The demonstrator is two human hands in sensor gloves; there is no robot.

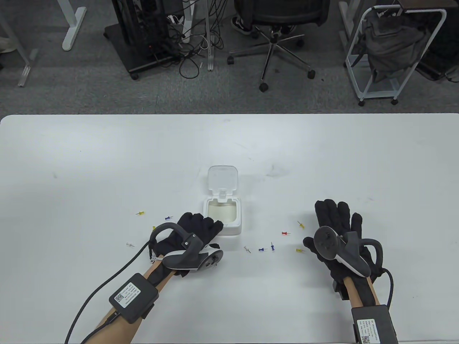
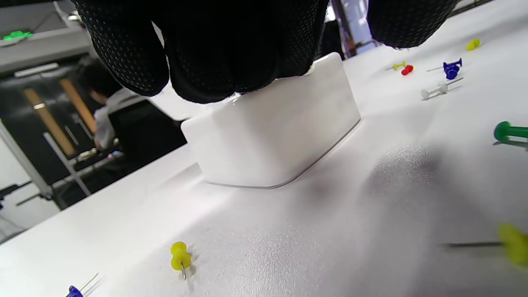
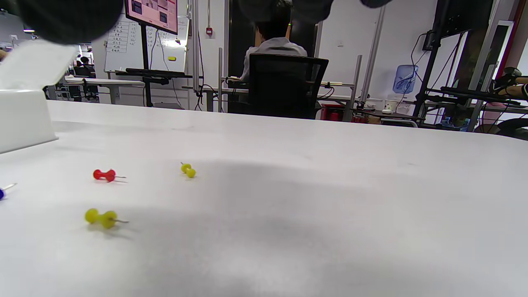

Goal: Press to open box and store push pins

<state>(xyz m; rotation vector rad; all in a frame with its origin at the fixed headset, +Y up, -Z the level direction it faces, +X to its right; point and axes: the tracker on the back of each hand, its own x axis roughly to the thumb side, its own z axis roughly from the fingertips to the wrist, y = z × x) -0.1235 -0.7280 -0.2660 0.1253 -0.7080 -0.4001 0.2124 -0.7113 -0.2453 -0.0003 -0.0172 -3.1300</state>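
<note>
My left hand (image 1: 195,229) rests its fingertips on the open square white plastic box (image 1: 223,216); my right hand (image 1: 337,229) lies flat, released, well to its right.

this is an office that doubles as a lab. beyond the far edge of the white table (image 1: 107,150) there is grey carpet, a black swivel chair (image 1: 276,32) on castors, and cables (image 1: 190,53) tangled under a desk. far right stands a white trolley (image 1: 391,53) with a grey bag. across the room a person (image 3: 274,37) sits at a desk with their back to us, near a whiteboard (image 3: 123,47), a monitor (image 3: 152,14) and a water bottle (image 3: 403,78).
</note>
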